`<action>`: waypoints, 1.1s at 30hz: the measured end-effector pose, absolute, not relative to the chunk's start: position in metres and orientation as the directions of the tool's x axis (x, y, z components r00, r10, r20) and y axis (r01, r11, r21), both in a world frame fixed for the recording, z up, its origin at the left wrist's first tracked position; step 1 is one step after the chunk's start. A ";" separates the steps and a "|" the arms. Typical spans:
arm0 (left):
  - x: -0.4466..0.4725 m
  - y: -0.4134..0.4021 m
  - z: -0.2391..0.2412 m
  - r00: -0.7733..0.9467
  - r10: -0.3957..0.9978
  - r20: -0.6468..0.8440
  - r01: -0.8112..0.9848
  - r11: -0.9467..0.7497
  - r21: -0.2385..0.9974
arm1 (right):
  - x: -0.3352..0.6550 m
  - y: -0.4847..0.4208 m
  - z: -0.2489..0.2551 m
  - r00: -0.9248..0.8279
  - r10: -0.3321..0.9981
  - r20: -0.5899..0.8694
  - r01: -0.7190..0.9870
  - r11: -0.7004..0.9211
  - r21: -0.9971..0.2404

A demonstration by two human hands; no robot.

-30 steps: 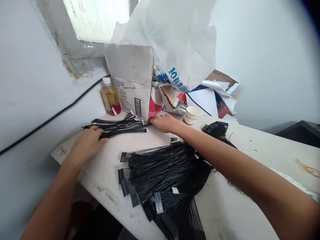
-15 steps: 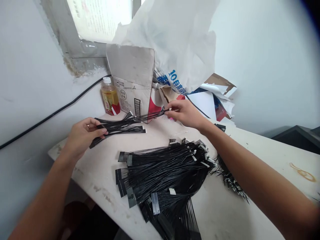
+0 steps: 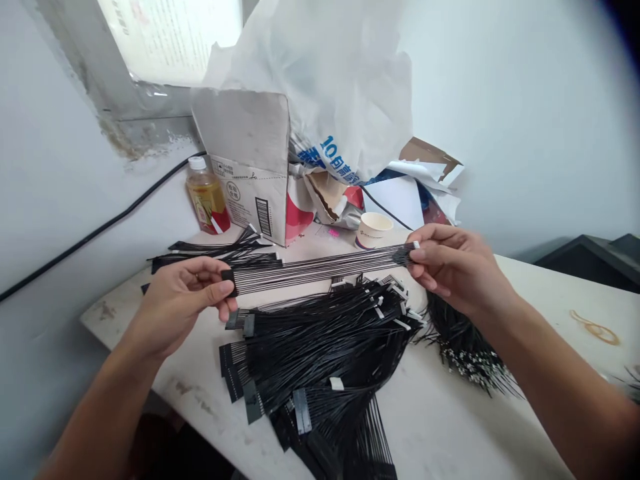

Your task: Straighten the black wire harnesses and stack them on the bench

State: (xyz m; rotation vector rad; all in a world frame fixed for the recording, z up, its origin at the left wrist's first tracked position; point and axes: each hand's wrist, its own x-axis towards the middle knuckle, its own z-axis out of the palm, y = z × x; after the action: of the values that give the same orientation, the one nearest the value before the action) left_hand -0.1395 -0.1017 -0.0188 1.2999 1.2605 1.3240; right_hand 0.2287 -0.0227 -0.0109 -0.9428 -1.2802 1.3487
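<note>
A black wire harness (image 3: 320,265) is stretched level between my hands, its thin wires lying side by side. My left hand (image 3: 193,293) pinches the black connector at one end. At the other end my right hand (image 3: 450,263) grips the small white connector. Below the held harness lies a big heap of similar harnesses (image 3: 320,340), black connectors mostly to the left and white ones to the right. Behind my left hand a smaller group of harnesses (image 3: 220,253) rests on the table (image 3: 440,427).
A drink bottle (image 3: 207,200), a cardboard box (image 3: 245,167) with a white plastic bag (image 3: 345,87), and a paper cup (image 3: 373,230) stand at the back. Bundled wires (image 3: 465,347) lie under my right forearm. A rubber band (image 3: 595,328) is at the right.
Both hands have moved right and toward me, lifting one harness off the smaller group and drawing it out straight. The paper cup, formerly hidden by my right hand, now shows.
</note>
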 end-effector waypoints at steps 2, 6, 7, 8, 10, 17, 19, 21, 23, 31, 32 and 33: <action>-0.138 -0.102 -0.019 -0.079 0.994 0.079 0.077 -0.073 0.994 | 0.231 -0.019 -0.009 -0.212 0.973 0.089 -0.153 0.057 -0.987; -0.141 -0.102 -0.017 -0.093 0.996 0.018 0.092 -0.009 0.996 | 0.234 -0.014 -0.009 -0.282 0.955 0.088 -0.151 0.046 -0.987; -0.142 -0.102 -0.018 -0.097 0.995 0.004 0.097 0.005 0.995 | 0.234 -0.013 -0.010 -0.300 0.950 0.088 -0.148 0.045 -0.988; -0.143 -0.101 -0.018 -0.100 0.995 -0.007 0.102 0.017 0.995 | 0.235 -0.012 -0.010 -0.316 0.945 0.088 -0.143 0.044 -0.989; -0.146 -0.099 -0.020 -0.102 0.995 -0.019 0.117 0.031 0.993 | 0.237 -0.011 -0.010 -0.341 0.937 0.081 -0.131 0.038 -0.991; -0.141 -0.102 -0.021 -0.060 0.993 -0.106 0.257 0.118 0.959 | 0.238 -0.008 -0.010 -0.312 0.950 0.001 -0.072 -0.023 -0.997; -0.137 -0.106 -0.019 -0.056 0.987 -0.149 0.309 0.160 0.938 | 0.237 -0.010 -0.010 -0.282 0.959 -0.023 -0.011 -0.027 -1.000; -0.134 -0.110 -0.019 -0.053 0.980 -0.194 0.350 0.200 0.915 | 0.235 -0.012 -0.009 -0.251 0.967 -0.041 0.096 -0.017 -0.995; -0.132 -0.114 -0.022 -0.025 0.970 -0.241 0.384 0.232 0.894 | 0.231 -0.015 -0.009 -0.231 0.971 -0.059 0.241 -0.002 -0.971; -0.135 -0.116 -0.034 0.091 0.930 -0.357 0.605 0.233 0.762 | 0.218 -0.018 -0.005 -0.357 0.929 -0.101 0.727 0.208 -0.654; -0.136 -0.115 -0.032 0.095 0.936 -0.340 0.637 0.206 0.743 | 0.219 -0.018 -0.003 -0.370 0.924 -0.099 0.750 0.234 -0.619; -0.136 -0.115 -0.031 0.087 0.945 -0.316 0.669 0.179 0.721 | 0.220 -0.018 -0.002 -0.371 0.925 -0.081 0.771 0.258 -0.582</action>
State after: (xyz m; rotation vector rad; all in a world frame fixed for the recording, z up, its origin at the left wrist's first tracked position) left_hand -0.1365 -0.1149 -0.0310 1.5595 1.6508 0.4320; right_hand 0.2200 -0.0185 -0.0016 -1.5690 -2.2560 0.7969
